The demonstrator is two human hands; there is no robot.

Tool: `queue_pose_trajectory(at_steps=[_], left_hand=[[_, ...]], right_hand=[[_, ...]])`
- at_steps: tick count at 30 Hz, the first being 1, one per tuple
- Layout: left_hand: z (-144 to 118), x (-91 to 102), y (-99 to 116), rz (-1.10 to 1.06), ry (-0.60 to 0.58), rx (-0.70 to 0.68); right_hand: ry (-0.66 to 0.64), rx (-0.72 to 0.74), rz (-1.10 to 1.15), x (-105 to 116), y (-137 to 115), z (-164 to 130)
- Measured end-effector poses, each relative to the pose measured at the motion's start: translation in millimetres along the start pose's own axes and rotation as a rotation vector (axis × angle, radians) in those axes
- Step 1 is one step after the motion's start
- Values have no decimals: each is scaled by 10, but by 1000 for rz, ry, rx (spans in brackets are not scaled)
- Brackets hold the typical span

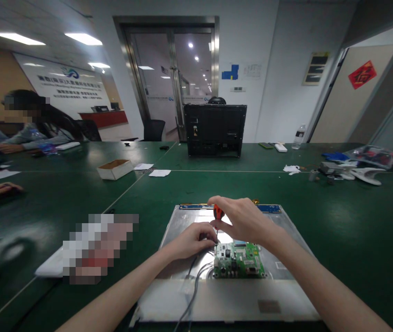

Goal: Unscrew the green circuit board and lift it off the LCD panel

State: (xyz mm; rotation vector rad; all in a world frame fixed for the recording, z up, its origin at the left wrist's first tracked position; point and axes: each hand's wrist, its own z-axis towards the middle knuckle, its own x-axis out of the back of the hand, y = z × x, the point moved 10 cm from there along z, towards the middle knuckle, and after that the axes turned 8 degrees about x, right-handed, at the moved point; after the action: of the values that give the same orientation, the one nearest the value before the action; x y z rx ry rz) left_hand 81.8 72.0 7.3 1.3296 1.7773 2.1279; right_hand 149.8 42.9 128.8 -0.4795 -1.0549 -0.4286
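A screwdriver (219, 212) with a red and black handle stands nearly upright, gripped from above by the fingers of my right hand (243, 219). Its shaft points down at the upper left corner of a green circuit board (239, 263). Beside that tip my left hand (194, 240) is closed, thumb and fingers pinched together; what they hold, if anything, is hidden. The board lies on a silvery metal panel (251, 299) with a blue strip board (270, 209) along its far edge. Grey cables (196, 290) run from the board's left side towards me.
A black monitor (215, 130) stands across the green table (320, 203). Left are an open box (115, 169), papers (160, 173) and a blurred white item (49, 265). Tools and bags (376, 159) lie right, near a bottle (299, 137). Another person (54, 124) sits at far left.
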Motion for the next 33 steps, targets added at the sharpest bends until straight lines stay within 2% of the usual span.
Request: queue_pose_trajectory(at_steps=[11,18,33], left_hand=[[16,5,-25,-16,-6,-33],[4,20,-11,4,23,-12],[22,13,-40,4,10,-14]], right_hand=[[-7,29,3,45,-52,-10],[-3,7,-12,27,-30,-2],[-3,28,3,37,-67,-13]])
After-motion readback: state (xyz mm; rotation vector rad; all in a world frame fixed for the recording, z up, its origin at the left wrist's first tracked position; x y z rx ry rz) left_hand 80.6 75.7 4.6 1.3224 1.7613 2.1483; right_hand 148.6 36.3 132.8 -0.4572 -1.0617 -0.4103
